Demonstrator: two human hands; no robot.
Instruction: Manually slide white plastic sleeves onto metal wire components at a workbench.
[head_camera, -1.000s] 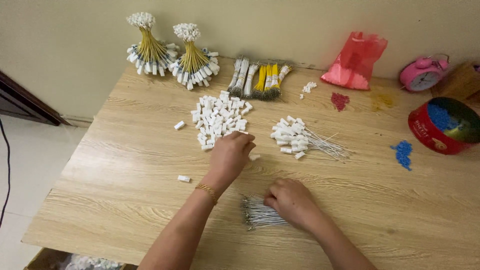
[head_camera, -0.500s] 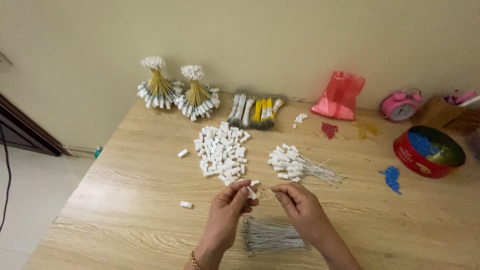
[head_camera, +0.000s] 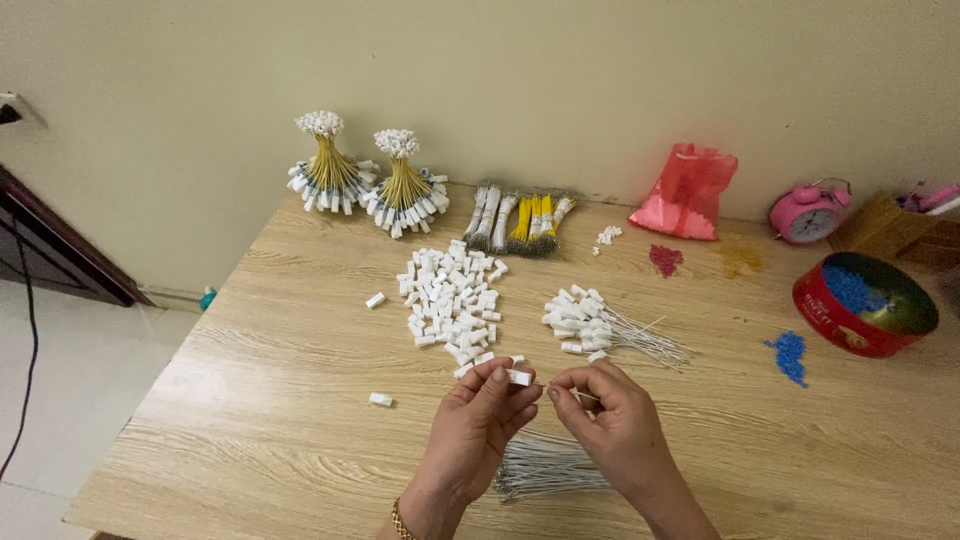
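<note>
Left hand (head_camera: 478, 420): pinches 1 white plastic cap (head_camera: 519, 377), opening turned right for alignment. Right hand (head_camera: 610, 420): fingertips closed on 1 thin wire (head_camera: 562, 388), aimed at cap. Loose wires (head_camera: 545, 467) near; cap pile (head_camera: 450, 298) far.

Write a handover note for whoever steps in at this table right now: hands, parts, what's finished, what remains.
Left hand: pinches a small white plastic connector block.
Right hand: pinches a thin white wire, its tip just short of the block.
Loose blocks: pile at mid-table.
Bare wires: bundle under the hands.
Done: a heap of wires fitted with blocks to the right of the pile.
Left: the loose blocks and bare wires, by the look of it.
</note>
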